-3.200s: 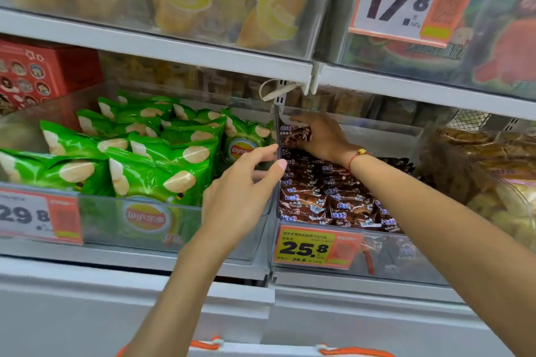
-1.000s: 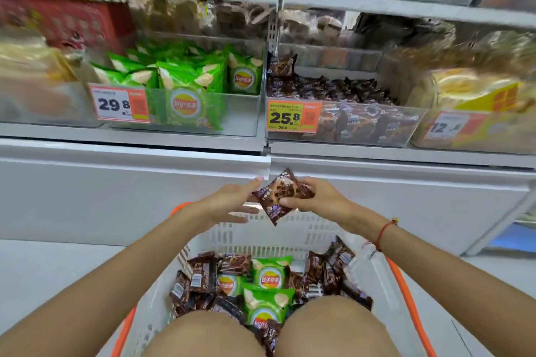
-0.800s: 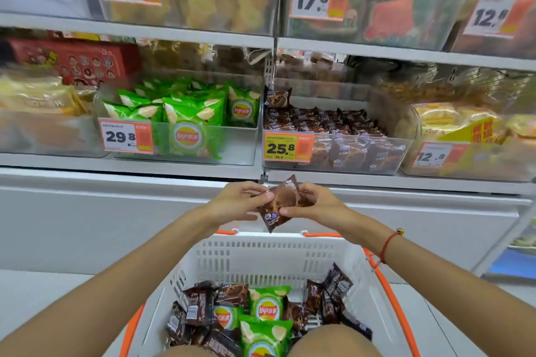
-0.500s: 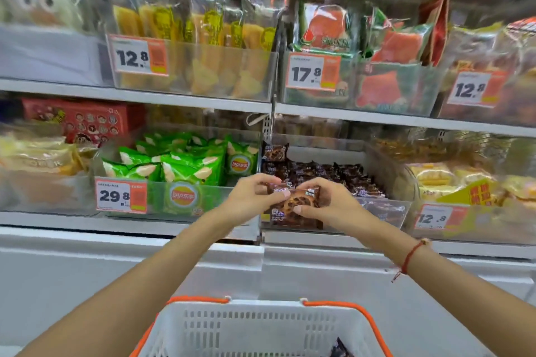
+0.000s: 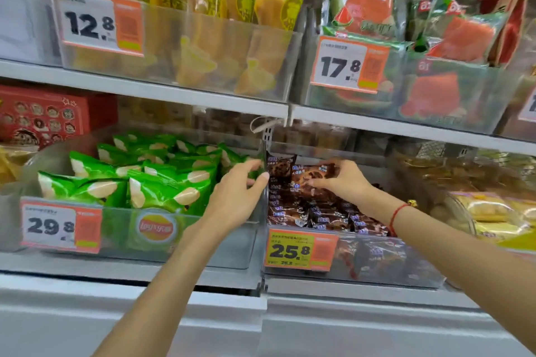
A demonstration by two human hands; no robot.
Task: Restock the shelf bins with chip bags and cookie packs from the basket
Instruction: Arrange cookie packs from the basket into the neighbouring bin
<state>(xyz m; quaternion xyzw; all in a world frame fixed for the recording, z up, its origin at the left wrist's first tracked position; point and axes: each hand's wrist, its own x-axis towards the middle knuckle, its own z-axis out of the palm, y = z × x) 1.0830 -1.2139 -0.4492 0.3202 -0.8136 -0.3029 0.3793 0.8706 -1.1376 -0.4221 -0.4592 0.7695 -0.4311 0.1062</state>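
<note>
Supermarket shelving filled the view, its clear plastic bins each fronted by a price tag. At the middle shelf the right hand pinched a brown cookie pack between curled fingers and thumb, holding it low over the cookie bin, just above the packs already stacked there. The left hand rested at the divider between bins, fingers nearly straight, touching an upright cookie pack at the back corner and gripping nothing. By my reading, the step in hand was placing this pack; the next move would call for laying it down on the stack and letting go. The basket was out of view. Green Lay's chip bags filled the neighbouring bin, tagged 29.8. The cookie tag read 25.8; above hung tags of 12.8 and 17.8. Pack lettering was too blurred to read.
</note>
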